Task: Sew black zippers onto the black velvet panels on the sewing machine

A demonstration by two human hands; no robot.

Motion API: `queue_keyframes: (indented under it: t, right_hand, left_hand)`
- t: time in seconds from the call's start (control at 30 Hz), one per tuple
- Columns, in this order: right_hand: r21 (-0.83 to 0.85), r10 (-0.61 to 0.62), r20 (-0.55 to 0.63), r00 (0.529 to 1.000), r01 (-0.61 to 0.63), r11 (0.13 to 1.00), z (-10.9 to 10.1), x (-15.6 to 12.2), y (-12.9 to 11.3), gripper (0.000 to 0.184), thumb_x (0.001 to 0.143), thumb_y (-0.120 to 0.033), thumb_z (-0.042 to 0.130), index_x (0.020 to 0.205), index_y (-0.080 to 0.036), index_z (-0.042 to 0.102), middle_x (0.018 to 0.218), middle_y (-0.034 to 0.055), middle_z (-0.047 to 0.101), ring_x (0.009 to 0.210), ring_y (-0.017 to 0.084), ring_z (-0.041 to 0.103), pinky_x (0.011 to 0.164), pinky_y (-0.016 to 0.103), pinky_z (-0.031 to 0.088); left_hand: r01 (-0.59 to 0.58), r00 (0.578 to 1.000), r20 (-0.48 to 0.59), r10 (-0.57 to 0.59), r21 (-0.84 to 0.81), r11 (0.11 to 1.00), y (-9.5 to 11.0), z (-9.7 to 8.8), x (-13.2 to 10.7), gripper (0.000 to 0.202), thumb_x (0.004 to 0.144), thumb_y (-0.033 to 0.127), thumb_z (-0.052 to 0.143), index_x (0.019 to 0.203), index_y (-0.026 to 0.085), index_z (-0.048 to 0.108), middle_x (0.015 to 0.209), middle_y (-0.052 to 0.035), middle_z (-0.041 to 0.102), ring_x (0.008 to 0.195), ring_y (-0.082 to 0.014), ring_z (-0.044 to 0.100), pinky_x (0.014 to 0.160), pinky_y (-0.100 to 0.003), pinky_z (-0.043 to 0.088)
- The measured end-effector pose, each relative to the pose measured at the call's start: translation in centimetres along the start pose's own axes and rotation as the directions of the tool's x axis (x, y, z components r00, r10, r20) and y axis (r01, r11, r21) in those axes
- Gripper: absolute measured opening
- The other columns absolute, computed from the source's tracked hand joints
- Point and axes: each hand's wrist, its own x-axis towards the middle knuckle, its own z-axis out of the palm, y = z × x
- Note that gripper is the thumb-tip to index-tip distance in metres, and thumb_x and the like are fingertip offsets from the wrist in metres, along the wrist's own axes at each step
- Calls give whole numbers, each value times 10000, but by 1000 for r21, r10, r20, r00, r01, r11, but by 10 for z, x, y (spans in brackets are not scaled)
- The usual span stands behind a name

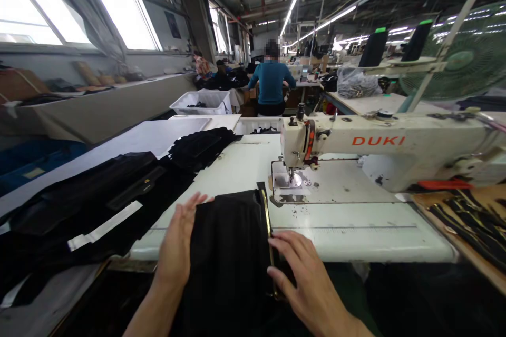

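Note:
A black fabric piece [231, 242] with a gold zipper [268, 221] along its right edge lies over the front edge of the white sewing table [356, 226]. My left hand [177, 242] rests flat on the fabric's left side, fingers spread. On the zipper edge my right hand [302, 271] presses down, fingers together. The fabric's far end lies just in front of the presser foot [292, 178] of the white DUKI sewing machine [379, 147].
A pile of black fabric pieces [103, 200] covers the table to the left. Zippers lie on a wooden tray [470, 221] at right. White bins [203, 102] stand further back. A person in a teal top [271, 84] sits ahead, facing away. A green fan [466, 58] stands at right.

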Motion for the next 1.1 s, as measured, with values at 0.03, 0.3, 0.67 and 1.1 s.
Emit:
queue_keyframes:
  t: [0.03, 0.3, 0.67, 1.1]
  right_hand:
    - [-63, -21, 77, 997, 26, 998, -1, -2, 4, 414, 943, -229, 570, 1349, -256, 493, 1398, 95, 522, 1320, 270, 458, 1128, 539, 373]
    - [-18, -145, 101, 984, 147, 989, -5, 9, 19, 444, 938, -47, 426, 1304, -269, 540, 1345, 42, 576, 1298, 180, 474, 1151, 443, 342]
    - [76, 83, -255, 963, -66, 995, -9, -36, 14, 175, 909, -257, 614, 1061, -219, 535, 997, 50, 606, 916, 208, 622, 794, 303, 559]
    - [371, 104, -187, 977, -28, 928, -26, -12, -2, 38, 889, -260, 662, 867, -232, 676, 772, -33, 691, 696, 118, 659, 673, 171, 499]
  left_hand:
    - [-11, 1000, -23, 12, 10, 1000, 5, 0, -3, 453, 1038, 431, 383, 1457, 259, 375, 1440, -110, 487, 1260, -279, 542, 1052, -504, 467]
    - [-672, 369, 853, 368, -29, 740, 15, 41, 7, 786, 902, 478, 645, 1544, 368, 205, 1558, -44, 388, 1403, -262, 382, 1215, -489, 163]
    - [-443, 781, 544, 307, 136, 886, 12, 28, 22, 569, 907, 717, 406, 713, 196, 530, 640, 35, 533, 574, -134, 527, 542, -222, 415]
    - [-653, 750, 361, 554, 273, 706, 54, 22, -33, 395, 964, 488, 535, 1260, 232, 585, 1242, -83, 628, 1067, -195, 670, 846, -221, 568]
